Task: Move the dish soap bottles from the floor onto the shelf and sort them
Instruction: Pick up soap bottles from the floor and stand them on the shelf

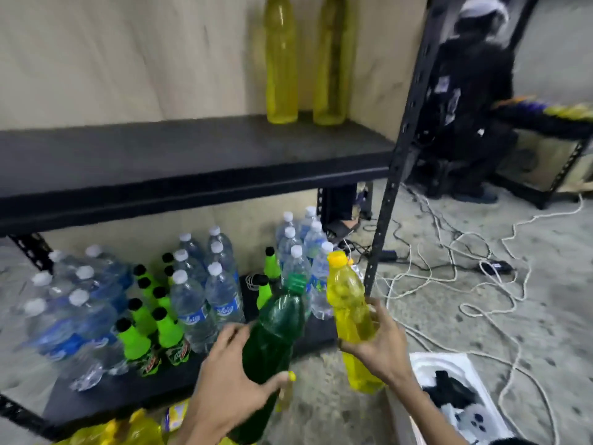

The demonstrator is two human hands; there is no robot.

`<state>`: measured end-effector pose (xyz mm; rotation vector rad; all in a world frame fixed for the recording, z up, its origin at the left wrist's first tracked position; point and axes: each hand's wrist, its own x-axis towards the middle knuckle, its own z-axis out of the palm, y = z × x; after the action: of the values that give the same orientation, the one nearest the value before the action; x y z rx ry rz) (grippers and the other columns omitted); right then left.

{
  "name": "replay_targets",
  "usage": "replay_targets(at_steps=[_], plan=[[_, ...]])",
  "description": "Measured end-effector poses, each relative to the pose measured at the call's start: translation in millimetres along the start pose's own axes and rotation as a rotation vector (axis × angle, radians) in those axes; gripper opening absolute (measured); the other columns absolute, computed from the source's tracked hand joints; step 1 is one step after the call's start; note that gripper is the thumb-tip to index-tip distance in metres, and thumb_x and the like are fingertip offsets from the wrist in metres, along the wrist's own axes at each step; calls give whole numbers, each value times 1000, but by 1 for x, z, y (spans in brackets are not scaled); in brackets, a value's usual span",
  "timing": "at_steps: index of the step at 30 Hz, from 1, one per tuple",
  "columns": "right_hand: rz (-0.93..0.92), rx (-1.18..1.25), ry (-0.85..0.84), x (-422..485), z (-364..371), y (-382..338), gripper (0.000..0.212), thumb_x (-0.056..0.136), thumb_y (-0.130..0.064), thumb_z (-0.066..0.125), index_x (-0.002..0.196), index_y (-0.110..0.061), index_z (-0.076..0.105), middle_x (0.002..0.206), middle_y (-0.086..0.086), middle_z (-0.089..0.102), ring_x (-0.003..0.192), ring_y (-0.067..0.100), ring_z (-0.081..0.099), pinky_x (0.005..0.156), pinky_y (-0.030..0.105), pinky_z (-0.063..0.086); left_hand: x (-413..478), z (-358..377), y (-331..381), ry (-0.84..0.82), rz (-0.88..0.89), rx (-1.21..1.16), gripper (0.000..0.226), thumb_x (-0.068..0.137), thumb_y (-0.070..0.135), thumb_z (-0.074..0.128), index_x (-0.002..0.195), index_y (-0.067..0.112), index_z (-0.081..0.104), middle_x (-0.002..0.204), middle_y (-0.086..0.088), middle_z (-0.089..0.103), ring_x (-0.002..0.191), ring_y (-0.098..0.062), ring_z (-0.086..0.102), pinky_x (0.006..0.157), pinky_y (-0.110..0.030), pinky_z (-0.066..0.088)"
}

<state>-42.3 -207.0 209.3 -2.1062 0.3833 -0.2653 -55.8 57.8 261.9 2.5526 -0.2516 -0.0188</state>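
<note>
- I'm gripping a green bottle (272,342) in my left hand (224,383), fingers curled tight round its body.
- My right hand (378,345) is wrapping a yellow bottle (353,316), both in the air before the lower shelf (128,396).
- Two yellow bottles (282,59) are standing on the middle shelf (192,155); more yellow ones are lying by the floor (481,316).
- I'm risking a clash: the bottles are near each other and near the post (385,220), so a quick lift could knock one loose.

Yellow bottles (128,428): cut off by bottom edge. Two shelf bottles (281,59): tops cut off above. Left water bottles (64,316): blurred. White box (449,396): contents unclear.
</note>
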Motion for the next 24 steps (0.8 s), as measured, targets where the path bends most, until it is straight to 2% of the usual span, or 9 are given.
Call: replay_targets(at_steps=[2,4,5,7,8,10,15,19,24], plan=[[-147,70,81,-1,-39,-63,88,44,-29,95,120,-39,52,101,-17,64,89,-18,56,69,-4,38,-2,-58,35,215,111,-94,89,49,78,75,126,40,50,120,38,37,104,13,51,93,-7,39],[-289,91,140,2,-76,-121,83,45,-31,96,112,-47,49,98,-24,62,88,-20,57,70,-2,40,4,-110,66,409,213,-156,82,44,79,76,115,45,52,108,33,45,98,25,48,82,5,34],[-345,106,152,5,-94,-149,80,47,-29,97,110,-47,50,96,-22,64,88,-18,60,70,0,42,11,-134,82,487,254,-200,81,44,77,77,114,42,57,105,28,51,99,23,49,81,6,35],[-430,154,178,16,-125,-202,77,50,-32,98,112,-45,55,97,-14,70,88,-8,66,73,7,49,31,-176,111,600,324,-291,84,44,75,81,116,35,63,106,20,58,100,10,57,88,-7,44],[-455,169,193,25,-136,-225,79,49,-38,98,116,-43,57,100,-12,72,92,-2,68,78,15,53,44,-193,123,641,346,-317,85,45,73,83,118,34,63,109,18,60,102,5,59,92,-16,47],[-484,181,259,49,-148,-263,89,44,-50,95,124,-38,57,106,-9,73,99,7,70,87,31,58,79,-219,144,710,357,-348,87,48,68,85,123,32,62,116,15,61,105,-1,60,94,-24,49],[-480,239,354,128,-140,-332,98,50,-47,94,136,-28,53,122,-3,68,114,16,63,99,36,53,205,-243,173,808,315,-334,91,51,67,84,128,25,60,120,-2,60,104,-15,62,91,-38,57],[-400,237,361,185,-106,-351,95,59,-42,93,140,-18,49,135,7,61,128,28,54,103,39,47,294,-239,180,778,237,-275,90,57,60,86,132,19,56,125,-6,55,115,-22,58,99,-34,49],[-287,262,366,246,-68,-353,100,62,-40,93,144,-13,43,140,13,57,134,32,49,105,37,44,371,-232,163,741,141,-331,92,58,52,89,135,19,51,130,-5,48,119,-24,55,102,-35,48]])
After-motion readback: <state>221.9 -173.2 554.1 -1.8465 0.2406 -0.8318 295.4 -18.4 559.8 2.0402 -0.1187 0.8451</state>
